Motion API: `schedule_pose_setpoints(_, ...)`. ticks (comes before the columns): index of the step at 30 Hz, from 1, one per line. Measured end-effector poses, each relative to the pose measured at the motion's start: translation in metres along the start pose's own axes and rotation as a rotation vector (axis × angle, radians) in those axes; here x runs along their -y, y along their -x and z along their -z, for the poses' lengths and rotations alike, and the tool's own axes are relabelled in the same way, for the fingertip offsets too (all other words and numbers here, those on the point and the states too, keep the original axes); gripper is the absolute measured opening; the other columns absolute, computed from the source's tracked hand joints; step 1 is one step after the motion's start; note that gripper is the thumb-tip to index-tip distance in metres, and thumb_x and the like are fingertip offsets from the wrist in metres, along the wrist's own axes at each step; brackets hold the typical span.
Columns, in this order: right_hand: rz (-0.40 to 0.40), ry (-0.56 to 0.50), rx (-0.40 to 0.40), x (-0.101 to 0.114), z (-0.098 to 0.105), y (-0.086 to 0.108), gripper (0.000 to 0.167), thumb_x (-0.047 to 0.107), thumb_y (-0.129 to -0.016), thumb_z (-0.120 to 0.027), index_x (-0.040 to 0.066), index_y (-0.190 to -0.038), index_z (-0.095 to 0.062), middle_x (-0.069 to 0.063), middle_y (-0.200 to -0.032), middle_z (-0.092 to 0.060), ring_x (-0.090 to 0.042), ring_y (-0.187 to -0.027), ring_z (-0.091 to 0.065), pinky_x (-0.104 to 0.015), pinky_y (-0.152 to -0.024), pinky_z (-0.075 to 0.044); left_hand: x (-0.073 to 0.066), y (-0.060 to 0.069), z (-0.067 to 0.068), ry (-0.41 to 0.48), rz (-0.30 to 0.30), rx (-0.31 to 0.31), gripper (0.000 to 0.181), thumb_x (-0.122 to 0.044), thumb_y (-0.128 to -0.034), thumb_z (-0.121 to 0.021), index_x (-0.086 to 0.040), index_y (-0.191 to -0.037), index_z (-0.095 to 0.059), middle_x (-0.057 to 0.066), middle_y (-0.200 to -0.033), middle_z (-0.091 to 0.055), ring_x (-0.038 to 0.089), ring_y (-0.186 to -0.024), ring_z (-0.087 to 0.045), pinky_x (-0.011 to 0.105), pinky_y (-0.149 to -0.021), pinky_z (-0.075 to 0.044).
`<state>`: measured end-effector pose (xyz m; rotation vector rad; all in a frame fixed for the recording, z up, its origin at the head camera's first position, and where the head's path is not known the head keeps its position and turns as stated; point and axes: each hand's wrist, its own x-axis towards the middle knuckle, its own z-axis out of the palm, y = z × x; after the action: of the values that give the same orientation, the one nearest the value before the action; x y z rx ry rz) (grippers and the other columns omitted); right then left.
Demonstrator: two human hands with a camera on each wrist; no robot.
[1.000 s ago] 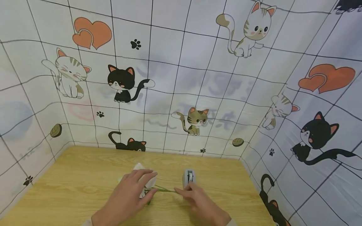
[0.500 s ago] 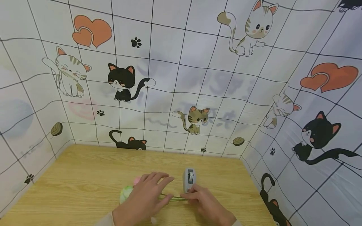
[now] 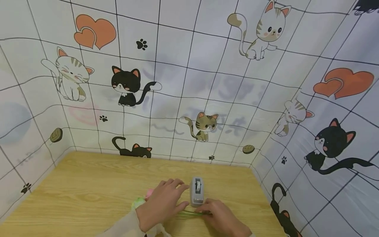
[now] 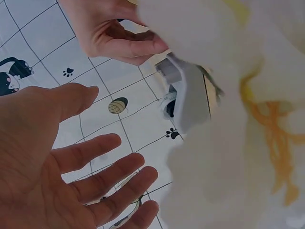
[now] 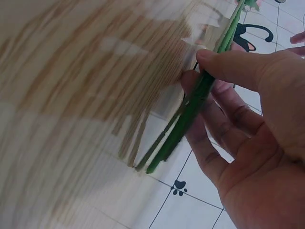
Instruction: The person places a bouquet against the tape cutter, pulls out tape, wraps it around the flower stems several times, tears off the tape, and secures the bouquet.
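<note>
Head view: yellow wood-grain tabletop (image 3: 88,184), set against a white fabric-like wall covering (image 3: 171,85) with black grid lines and printed cats. Print includes two orange double-heart motifs (image 3: 95,31) and two olive yarn-ball motifs (image 3: 56,135). On the tabletop, one grey tape dispenser (image 3: 196,194), upright, just beyond the right hand (image 3: 221,217). One pink bloom (image 3: 149,193) and one pale green bloom (image 3: 137,202), both partly hidden by the left hand (image 3: 164,204). Slender green stems (image 3: 189,214), number unclear, run from beneath the left hand to the right. Left hand palm down, fingers extended; beige sleeve (image 3: 127,225) at its wrist.

Left wrist view: one large white bloom (image 4: 205,167) with orange-yellow markings, blurred, beside the left hand, whose thumb and fingers are spread and grip nothing. Tape dispenser partly behind the bloom.

Right wrist view: right hand pinches the green stems between thumb and fingers, the cut-looking ends projecting past the fingertips. At least two ends are countable.
</note>
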<state>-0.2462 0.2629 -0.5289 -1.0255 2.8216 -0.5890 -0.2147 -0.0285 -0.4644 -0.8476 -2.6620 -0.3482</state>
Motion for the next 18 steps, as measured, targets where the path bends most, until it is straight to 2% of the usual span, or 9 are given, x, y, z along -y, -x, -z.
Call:
schedule_pose_setpoints(5,-0.036,0.002,0.026,-0.003,0.004,0.004,0.020,0.011,-0.102,-0.091,0.022,-0.118,-0.092,0.013,-0.103,-0.081,0.008,-0.092,-0.066,-0.023,-0.079,-0.061,0.001,-0.008,-0.008,-0.004,0.001,0.008,0.046,-0.048,-0.1068,-0.085,-0.019,-0.143,-0.080,0.003,-0.140,-0.080,0.025,-0.120,-0.077,0.051,-0.098,-0.066)
schedule_pose_setpoints(9,-0.053,-0.003,0.044,-0.003,0.006,0.006,0.024,0.008,-0.099,-0.092,0.021,-0.119,-0.092,0.012,-0.105,-0.079,0.009,-0.090,-0.064,-0.022,-0.079,-0.061,0.001,-0.014,-0.012,0.017,0.005,0.027,0.046,-0.045,-0.1067,-0.086,-0.018,-0.143,-0.080,0.004,-0.140,-0.080,0.026,-0.119,-0.078,0.053,-0.098,-0.066)
schedule_pose_setpoints(13,-0.079,-0.044,0.055,-0.006,0.008,0.009,0.024,0.011,-0.098,-0.094,0.021,-0.120,-0.091,0.012,-0.106,-0.078,0.009,-0.090,-0.064,-0.022,-0.079,-0.060,0.002,-0.022,-0.015,0.026,0.013,0.050,0.047,-0.045,-0.1061,-0.086,-0.016,-0.143,-0.079,0.006,-0.138,-0.080,0.027,-0.117,-0.077,0.053,-0.096,-0.066)
schedule_pose_setpoints(18,-0.058,-0.076,0.037,-0.007,0.007,0.010,0.020,0.014,-0.099,-0.093,0.023,-0.117,-0.092,0.013,-0.106,-0.080,0.008,-0.093,-0.069,-0.021,-0.079,-0.061,0.004,-0.028,-0.019,0.013,0.029,0.082,0.049,-0.046,-0.1058,-0.087,-0.015,-0.143,-0.079,0.007,-0.139,-0.080,0.028,-0.118,-0.078,0.055,-0.097,-0.067)
